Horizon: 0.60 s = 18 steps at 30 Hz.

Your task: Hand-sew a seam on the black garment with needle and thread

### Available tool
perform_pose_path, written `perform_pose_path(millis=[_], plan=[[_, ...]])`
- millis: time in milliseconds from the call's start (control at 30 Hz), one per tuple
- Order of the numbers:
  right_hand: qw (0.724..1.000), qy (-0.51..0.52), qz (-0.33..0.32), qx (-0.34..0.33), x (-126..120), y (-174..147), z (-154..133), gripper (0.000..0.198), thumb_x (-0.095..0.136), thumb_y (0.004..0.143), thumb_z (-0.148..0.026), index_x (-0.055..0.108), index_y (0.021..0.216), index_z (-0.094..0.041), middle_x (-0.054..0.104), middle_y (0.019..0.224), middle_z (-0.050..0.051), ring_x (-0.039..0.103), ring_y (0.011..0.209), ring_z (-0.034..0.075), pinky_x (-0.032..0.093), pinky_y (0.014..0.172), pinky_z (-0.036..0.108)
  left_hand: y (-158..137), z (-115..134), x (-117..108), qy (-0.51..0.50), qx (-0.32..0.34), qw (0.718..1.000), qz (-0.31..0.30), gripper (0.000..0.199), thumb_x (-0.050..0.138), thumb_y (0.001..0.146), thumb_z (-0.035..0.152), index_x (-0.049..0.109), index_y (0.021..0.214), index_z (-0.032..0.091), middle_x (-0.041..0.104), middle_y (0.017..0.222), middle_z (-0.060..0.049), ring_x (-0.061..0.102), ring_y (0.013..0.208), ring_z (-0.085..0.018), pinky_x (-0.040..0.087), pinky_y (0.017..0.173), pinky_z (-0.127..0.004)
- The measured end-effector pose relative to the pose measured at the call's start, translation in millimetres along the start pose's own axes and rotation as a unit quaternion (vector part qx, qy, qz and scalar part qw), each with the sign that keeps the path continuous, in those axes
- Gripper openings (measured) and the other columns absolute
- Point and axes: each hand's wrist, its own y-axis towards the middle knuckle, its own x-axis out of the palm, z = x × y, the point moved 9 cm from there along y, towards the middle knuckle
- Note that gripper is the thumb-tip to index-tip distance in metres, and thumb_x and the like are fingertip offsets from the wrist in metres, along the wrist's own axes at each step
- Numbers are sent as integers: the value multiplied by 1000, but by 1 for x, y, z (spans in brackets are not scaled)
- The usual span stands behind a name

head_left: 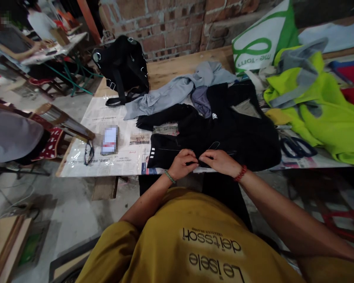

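A black garment (250,137) with a small white logo and white stripes near one end lies spread along the front edge of the table. My left hand (183,165) is closed at the garment's near edge, fingertips pinched on the black cloth. Close beside it, my right hand (221,162) is pinched too, thumb against the fingers. A thin pale thread (214,145) loops up just above the right fingers, and another pale line runs across the cloth to the left. Whether a needle sits in the right fingertips is too small to see.
Newspaper (82,157) under clear plastic covers the table's left part, with a phone (109,140) and glasses (89,152). Behind lie a grey garment (168,92) and a black bag (122,67). Dark-handled scissors (297,147) and a yellow-green garment (318,102) lie right. People sit left.
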Motion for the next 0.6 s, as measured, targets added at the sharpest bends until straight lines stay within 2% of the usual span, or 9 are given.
perform_pose_path(millis=[67, 167, 233, 333, 400, 500, 600], plan=[[994, 13, 109, -1, -23, -6, 3, 24, 46, 81, -28, 67, 88, -21, 68, 86, 3, 61, 72, 15, 47, 66, 27, 1, 1, -2, -15, -1, 1000, 2, 7, 65, 74, 23, 67, 73, 17, 62, 93, -7, 57, 92, -17, 45, 86, -34], [959, 12, 284, -2, -56, -32, 6, 24, 47, 82, -29, 63, 99, -22, 64, 88, 5, 59, 71, 16, 48, 66, 30, 2, 3, 0, -32, 0, 999, -11, 7, 64, 74, 22, 66, 71, 16, 65, 86, -6, 60, 84, -15, 46, 83, -33], [941, -27, 337, -35, -61, -53, -2, 18, 51, 81, -28, 63, 94, -23, 63, 84, 6, 58, 74, 18, 47, 72, 34, 3, 4, 1, -31, 3, 999, -15, 7, 64, 74, 22, 66, 71, 16, 67, 79, -5, 60, 79, -14, 46, 81, -32], [940, -108, 300, -122, -38, -71, -22, 7, 56, 79, -24, 62, 81, -23, 63, 78, 5, 58, 81, 21, 43, 80, 39, 3, 5, 0, -29, 7, 999, -12, 7, 64, 75, 21, 66, 72, 15, 67, 75, -5, 59, 76, -14, 47, 78, -31], [940, -150, 258, -166, -16, -76, -30, 8, 58, 77, -23, 63, 83, -24, 65, 81, 4, 57, 87, 22, 41, 82, 40, 3, 5, 0, -30, 6, 1000, -10, 7, 63, 75, 21, 66, 72, 15, 67, 74, -5, 59, 75, -14, 47, 77, -30], [932, -196, 238, -189, 5, -73, -34, 17, 57, 78, -22, 64, 93, -25, 65, 90, 5, 54, 96, 24, 38, 85, 41, 3, 5, 0, -29, 0, 1000, -11, 9, 63, 76, 21, 66, 71, 15, 67, 73, -4, 59, 74, -13, 47, 76, -29], [924, -219, 245, -198, 11, -65, -37, 17, 55, 80, -20, 65, 92, -24, 65, 89, 5, 53, 96, 23, 37, 84, 40, 3, 3, 0, -28, -10, 999, -12, 10, 61, 76, 20, 66, 70, 16, 67, 72, -4, 59, 73, -13, 47, 75, -28]])
